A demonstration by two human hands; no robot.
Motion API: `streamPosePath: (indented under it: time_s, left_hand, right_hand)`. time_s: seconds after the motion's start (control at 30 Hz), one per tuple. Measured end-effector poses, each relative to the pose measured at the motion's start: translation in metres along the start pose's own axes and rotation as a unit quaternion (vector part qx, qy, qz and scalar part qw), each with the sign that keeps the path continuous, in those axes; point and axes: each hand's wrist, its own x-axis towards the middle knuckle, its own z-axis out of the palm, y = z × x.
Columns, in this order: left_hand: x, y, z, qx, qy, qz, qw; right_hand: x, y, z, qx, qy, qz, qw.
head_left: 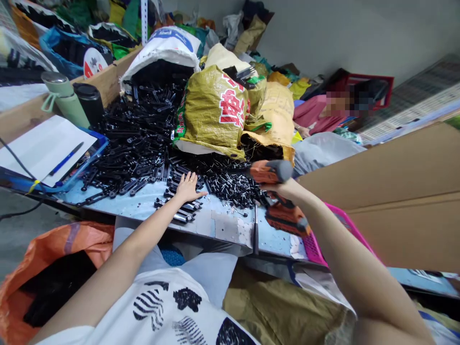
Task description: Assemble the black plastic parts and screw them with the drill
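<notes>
My left hand (187, 188) lies flat with fingers spread on a row of black plastic parts (178, 211) on the pale blue table (223, 223). My right hand (287, 189) is wrapped round the grip of an orange and grey cordless screwdriver (278, 194), held over the table's right part with its bit pointing down. A heap of small black screws (233, 184) lies between the two hands.
A big pile of black parts (140, 129) spills from white and yellow sacks (212, 110). A clipboard with pen (46, 151), a green flask (64, 98) and a black cup (89, 103) stand left. Pink basket (316, 247) right, orange sack (46, 268) below. Another person (323, 115) sits beyond.
</notes>
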Motion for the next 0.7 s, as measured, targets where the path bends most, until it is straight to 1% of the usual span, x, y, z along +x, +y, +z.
streamPosePath:
  time_s: [0.03,0.07,0.2,0.27,0.33,0.4,0.5,0.6,0.7]
  left_hand:
    - [0.000,-0.001,0.000,-0.001,0.000,0.002,1.000]
    - [0.000,-0.001,0.000,-0.002,0.000,0.005,1.000]
    - [0.000,-0.005,0.001,0.001,-0.006,0.012,1.000]
    - [0.000,-0.006,0.002,0.002,-0.005,0.009,1.000]
    - [0.000,-0.007,0.005,-0.004,-0.001,0.007,1.000]
    - [0.001,-0.008,0.008,-0.012,-0.001,0.009,1.000]
    - [0.002,-0.009,0.011,-0.018,0.001,0.016,1.000]
    - [0.004,-0.010,0.013,-0.021,0.004,0.018,1.000]
    - [0.004,-0.010,0.012,-0.027,-0.009,0.010,1.000]
  right_hand:
    - [0.016,-0.023,0.010,0.008,-0.045,-0.026,0.999]
    - [0.033,-0.047,0.021,0.003,-0.071,-0.047,0.996]
    - [0.092,-0.139,0.061,-0.088,-0.151,-0.062,0.983]
    - [0.112,-0.174,0.075,-0.138,-0.168,-0.064,0.974]
    - [0.127,-0.200,0.084,-0.179,-0.176,-0.071,0.966]
    - [0.138,-0.216,0.089,-0.211,-0.184,-0.083,0.956]
    - [0.152,-0.229,0.094,-0.247,-0.198,-0.104,0.943]
    - [0.158,-0.232,0.096,-0.272,-0.210,-0.101,0.934]
    - [0.152,-0.227,0.096,-0.275,-0.219,-0.097,0.931]
